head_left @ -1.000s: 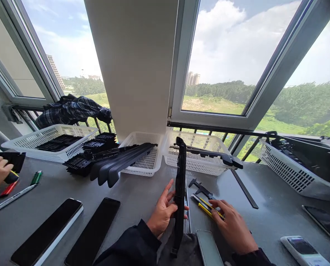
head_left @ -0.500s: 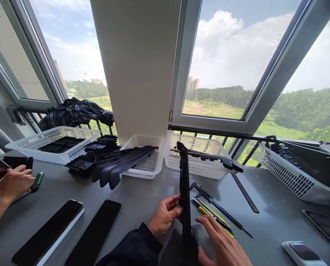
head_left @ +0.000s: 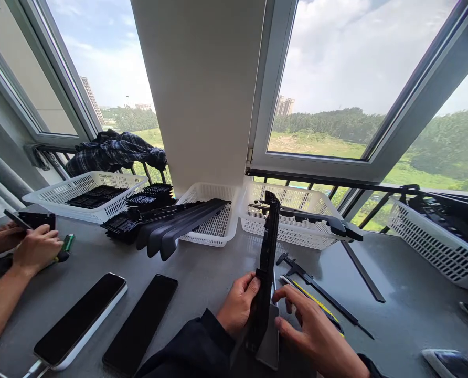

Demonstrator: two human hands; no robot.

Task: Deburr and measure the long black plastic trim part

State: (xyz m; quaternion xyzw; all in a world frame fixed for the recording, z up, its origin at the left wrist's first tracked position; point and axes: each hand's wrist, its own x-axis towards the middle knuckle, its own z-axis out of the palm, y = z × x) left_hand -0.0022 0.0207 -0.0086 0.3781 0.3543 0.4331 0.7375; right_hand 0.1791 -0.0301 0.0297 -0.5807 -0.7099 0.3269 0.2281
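My left hand [head_left: 240,304] is wrapped round a long black plastic trim piece [head_left: 270,236], which stands nearly upright with clips and ribs along it. Close by the trim's right side is my right hand [head_left: 310,325], its thumb and index finger apart; whether a fingertip touches the trim I cannot tell. A flat grey piece [head_left: 271,341] shows beside the lower end of the trim, partly hidden. To the right lie a dark caliper [head_left: 316,283] and a yellow-and-black utility knife [head_left: 316,304], the knife partly covered by my right hand.
Two phones [head_left: 141,323] [head_left: 80,320] lie left of me. White baskets [head_left: 88,181] [head_left: 218,241] [head_left: 289,239] [head_left: 434,252] line the window side, with black parts [head_left: 151,197] and curved trims [head_left: 190,226] around them. A dark strip [head_left: 362,270] lies right. A co-worker's hands [head_left: 37,249] hold a black part at left.
My right hand has moved in towards the trim, its fingers curling more. The trim's lower end has shifted, showing more of the grey piece. The whole view has turned slightly left.
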